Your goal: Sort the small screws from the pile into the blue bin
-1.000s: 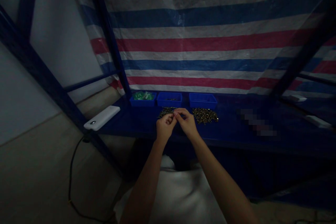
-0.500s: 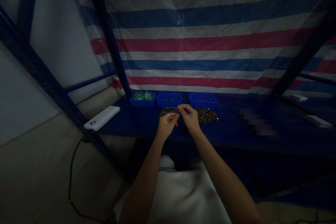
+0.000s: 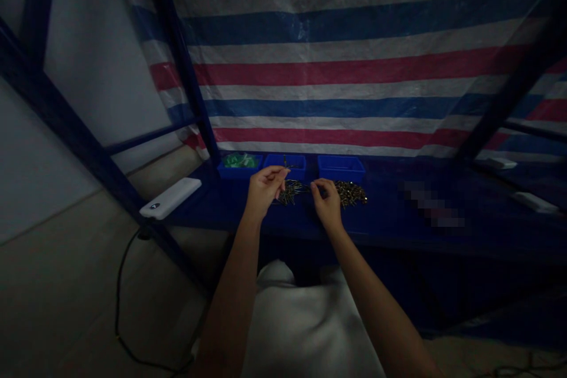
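The two hands are drawn apart now, where half a second ago they worked close together and a second ago their fingertips met over the counter (image 3: 390,209). The left hand (image 3: 263,194) has risen and gone forward to the near edge of the middle blue bin (image 3: 297,175), thumb and fingers bunched. Just beyond its fingertips a small metal piece (image 3: 285,160) shows upright over that bin, absent from the earlier views; whether the fingers grip it or have let it go, I cannot tell. The right hand (image 3: 328,204) has slid a little rightward and sits lower, its thumb and forefinger pinched at the inner side of the brass-coloured pieces (image 3: 354,194). A slim shank seems to run from that pinch towards the pile of thin metal rods (image 3: 291,190) (the gloom makes it hard to be sure), so its grasp stays uncertain too.

The rods lie on the counter between the hands, in front of the middle bin, and more of them show now. The brass-coloured heap keeps its place before the right-hand blue bin (image 3: 341,176). The left-hand blue bin (image 3: 237,174), with green packets (image 3: 241,160) inside, is likewise unmoved.
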A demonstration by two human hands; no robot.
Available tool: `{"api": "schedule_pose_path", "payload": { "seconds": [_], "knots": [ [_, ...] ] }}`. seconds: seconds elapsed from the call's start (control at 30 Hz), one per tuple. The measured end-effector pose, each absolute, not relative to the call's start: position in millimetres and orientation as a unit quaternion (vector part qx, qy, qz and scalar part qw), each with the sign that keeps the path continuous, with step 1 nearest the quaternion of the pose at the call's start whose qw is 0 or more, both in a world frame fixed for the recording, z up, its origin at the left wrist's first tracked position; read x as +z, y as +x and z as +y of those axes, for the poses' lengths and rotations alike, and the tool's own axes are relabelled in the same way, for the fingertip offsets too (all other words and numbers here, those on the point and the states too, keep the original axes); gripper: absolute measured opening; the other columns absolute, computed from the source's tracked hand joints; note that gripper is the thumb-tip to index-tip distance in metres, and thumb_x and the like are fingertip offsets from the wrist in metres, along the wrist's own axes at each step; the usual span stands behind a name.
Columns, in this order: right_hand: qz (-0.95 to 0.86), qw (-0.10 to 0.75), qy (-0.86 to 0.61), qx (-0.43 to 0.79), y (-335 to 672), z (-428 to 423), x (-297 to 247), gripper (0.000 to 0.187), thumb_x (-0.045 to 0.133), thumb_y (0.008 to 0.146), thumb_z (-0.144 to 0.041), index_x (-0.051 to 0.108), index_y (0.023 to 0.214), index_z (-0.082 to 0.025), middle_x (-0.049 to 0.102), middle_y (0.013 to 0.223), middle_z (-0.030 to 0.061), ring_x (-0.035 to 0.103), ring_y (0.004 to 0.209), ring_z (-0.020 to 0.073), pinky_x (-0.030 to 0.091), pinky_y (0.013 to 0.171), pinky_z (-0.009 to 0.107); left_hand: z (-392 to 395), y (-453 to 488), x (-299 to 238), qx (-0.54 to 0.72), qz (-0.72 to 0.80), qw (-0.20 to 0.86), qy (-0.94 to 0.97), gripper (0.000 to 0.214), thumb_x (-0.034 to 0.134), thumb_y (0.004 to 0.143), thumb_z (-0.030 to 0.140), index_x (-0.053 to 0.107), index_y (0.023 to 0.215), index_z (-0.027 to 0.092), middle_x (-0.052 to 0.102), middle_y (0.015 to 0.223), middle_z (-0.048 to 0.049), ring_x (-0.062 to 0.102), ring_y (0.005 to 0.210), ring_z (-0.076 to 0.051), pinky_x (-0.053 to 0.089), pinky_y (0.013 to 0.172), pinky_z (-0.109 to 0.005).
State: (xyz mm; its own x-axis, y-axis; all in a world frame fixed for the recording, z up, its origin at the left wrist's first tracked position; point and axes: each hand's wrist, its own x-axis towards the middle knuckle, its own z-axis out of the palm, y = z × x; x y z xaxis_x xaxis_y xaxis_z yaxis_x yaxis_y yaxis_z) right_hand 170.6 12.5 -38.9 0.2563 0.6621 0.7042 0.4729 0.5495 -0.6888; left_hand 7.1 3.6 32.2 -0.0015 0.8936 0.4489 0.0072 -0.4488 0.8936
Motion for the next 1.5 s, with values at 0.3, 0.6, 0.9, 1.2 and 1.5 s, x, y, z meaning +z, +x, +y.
{"api": "schedule_pose_path", "payload": {
  "seconds": [0.3,0.6,0.9,1.2,1.5],
  "knots": [
    [-0.615,0.627,-0.470,0.089,171,11,-41,0.019,0.046,0.082,-0.031,0.059,0.078,-0.018,0.058,0.084,0.0059,0.054,0.082,0.0166,0.044,0.069,0.029,8,-12,34,0.570,0.358,0.390,0.628,0.028,0.061,0.069,0.043,0.061,0.078,0.017,0.049,0.046,0.0034,0.037,0.034,-0.005,0.027,0.036,-0.019],
    [-0.617,0.620,-0.476,0.089,170,10,-40,0.016,0.047,0.082,-0.028,0.059,0.077,-0.018,0.058,0.083,0.0058,0.054,0.080,0.0160,0.043,0.069,0.028,18,-8,22,0.470,0.415,0.377,0.682,0.025,0.062,0.069,0.039,0.062,0.074,0.014,0.052,0.048,0.0019,0.042,0.036,-0.006,0.030,0.035,-0.017],
    [-0.619,0.636,-0.452,0.090,171,12,-43,0.014,0.048,0.082,-0.026,0.059,0.077,-0.019,0.058,0.082,0.0048,0.053,0.080,0.0159,0.043,0.071,0.029,48,-9,55,0.525,0.418,0.367,0.645,0.022,0.061,0.071,0.034,0.060,0.077,0.013,0.051,0.049,0.0045,0.039,0.034,-0.003,0.026,0.035,-0.016],
    [-0.613,0.647,-0.442,0.097,170,11,-42,0.014,0.048,0.083,-0.027,0.058,0.078,-0.019,0.057,0.084,0.0048,0.053,0.081,0.0159,0.043,0.070,0.029,105,-7,52,0.530,0.480,0.366,0.596,0.012,0.058,0.074,0.024,0.057,0.070,0.013,0.051,0.047,0.0046,0.038,0.032,-0.003,0.022,0.035,-0.017],
    [-0.612,0.645,-0.446,0.102,170,10,-41,0.014,0.048,0.082,-0.027,0.059,0.078,-0.019,0.057,0.084,0.0049,0.053,0.079,0.0157,0.043,0.071,0.029,128,-3,41,0.454,0.557,0.385,0.579,0.016,0.054,0.078,0.027,0.059,0.073,0.012,0.052,0.047,0.0028,0.038,0.031,-0.004,0.020,0.034,-0.017]
  ]
}}
